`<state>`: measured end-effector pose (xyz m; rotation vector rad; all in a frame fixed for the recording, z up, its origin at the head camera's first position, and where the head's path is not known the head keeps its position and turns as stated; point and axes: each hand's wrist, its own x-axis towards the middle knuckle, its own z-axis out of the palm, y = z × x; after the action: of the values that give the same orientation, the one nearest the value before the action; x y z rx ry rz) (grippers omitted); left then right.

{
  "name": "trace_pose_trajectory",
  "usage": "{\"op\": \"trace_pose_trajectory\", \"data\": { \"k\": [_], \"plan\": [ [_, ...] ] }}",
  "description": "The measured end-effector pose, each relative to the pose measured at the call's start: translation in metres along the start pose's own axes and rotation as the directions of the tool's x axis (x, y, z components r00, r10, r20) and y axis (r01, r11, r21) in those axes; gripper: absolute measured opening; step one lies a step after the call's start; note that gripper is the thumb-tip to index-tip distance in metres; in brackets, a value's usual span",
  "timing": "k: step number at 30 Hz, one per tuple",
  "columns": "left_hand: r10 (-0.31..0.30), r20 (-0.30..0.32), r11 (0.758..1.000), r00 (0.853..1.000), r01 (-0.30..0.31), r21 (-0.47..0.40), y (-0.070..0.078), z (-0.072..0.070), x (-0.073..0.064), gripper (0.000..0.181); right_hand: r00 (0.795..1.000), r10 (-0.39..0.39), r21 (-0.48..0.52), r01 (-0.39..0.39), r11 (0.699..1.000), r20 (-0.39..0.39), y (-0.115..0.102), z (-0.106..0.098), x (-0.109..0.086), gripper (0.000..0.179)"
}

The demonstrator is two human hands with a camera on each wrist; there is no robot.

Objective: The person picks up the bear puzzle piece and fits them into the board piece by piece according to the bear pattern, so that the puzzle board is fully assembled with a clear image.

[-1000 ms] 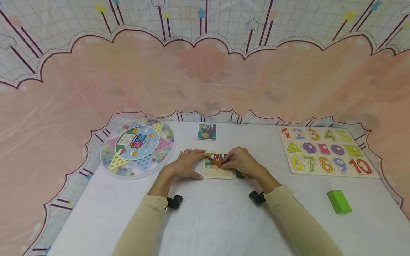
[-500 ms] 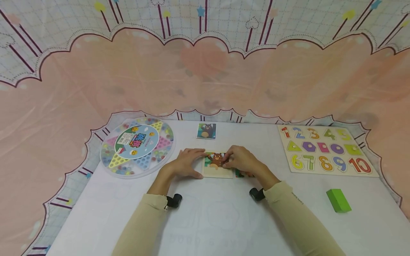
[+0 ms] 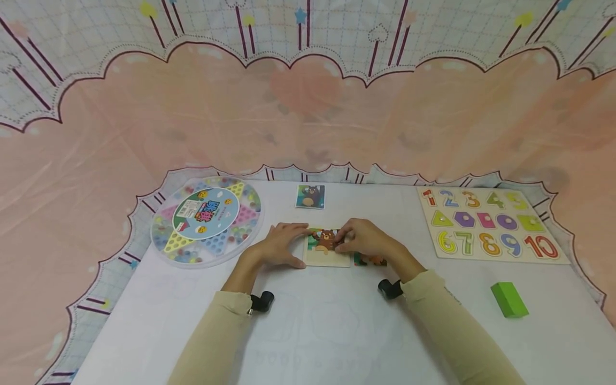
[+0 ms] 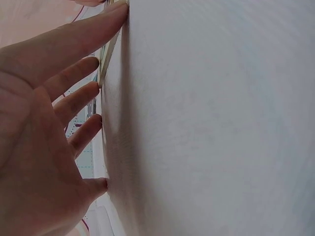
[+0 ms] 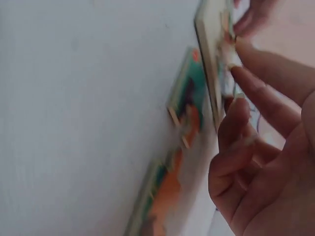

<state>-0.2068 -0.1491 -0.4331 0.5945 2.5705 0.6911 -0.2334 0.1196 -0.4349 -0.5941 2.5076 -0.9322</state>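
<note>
Pale board (image 3: 328, 260) unmoved; right hand (image 3: 364, 238), grip unclear, uncovers more of one tile (image 3: 369, 261); left hand (image 3: 280, 246) splayed.

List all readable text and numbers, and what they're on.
"1 2 3 4 5 6 7 8 9 10": number board
"跳棋", apparently: round game box
Smaller print there: too small.
Lettering on the white table: too faint.
Mark on right sleeve: too small.

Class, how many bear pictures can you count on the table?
2: one on the small card at the back, one on the puzzle board between left hand and right hand. Nearby puzzle pieces are partly covered, so more may be hidden.
</note>
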Motion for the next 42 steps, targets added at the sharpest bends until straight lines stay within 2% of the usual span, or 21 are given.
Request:
{"op": "trace_pose_trajectory", "data": {
  "k": [4,13,22,32,42],
  "plan": [
    [0.004,-0.003,1.0,1.0,-0.004,-0.004,0.001,0.001,0.0,0.082,0.999,-0.03,0.016,0.03,0.999,0.016,0.005,-0.008,-0.008,0.031],
    [0.009,-0.006,1.0,1.0,-0.009,0.013,0.001,0.001,-0.001,0.083,0.999,-0.016,0.06,0.018,0.998,-0.028,0.016,-0.025,-0.034,0.05],
    [-0.008,-0.004,1.0,1.0,0.008,-0.002,-0.001,0.0,-0.001,0.082,0.998,-0.068,0.005,0.068,0.998,0.01,0.033,-0.017,-0.043,0.044],
    [0.023,-0.01,1.0,1.0,-0.023,0.01,-0.001,0.002,-0.001,0.083,0.996,-0.087,-0.033,0.087,0.996,0.011,0.035,-0.01,-0.044,0.026],
    [0.018,-0.005,1.0,1.0,-0.018,0.016,0.0,0.0,-0.001,0.082,0.997,-0.072,-0.026,0.072,0.997,-0.001,0.033,-0.012,-0.047,0.025]
  ]
}}
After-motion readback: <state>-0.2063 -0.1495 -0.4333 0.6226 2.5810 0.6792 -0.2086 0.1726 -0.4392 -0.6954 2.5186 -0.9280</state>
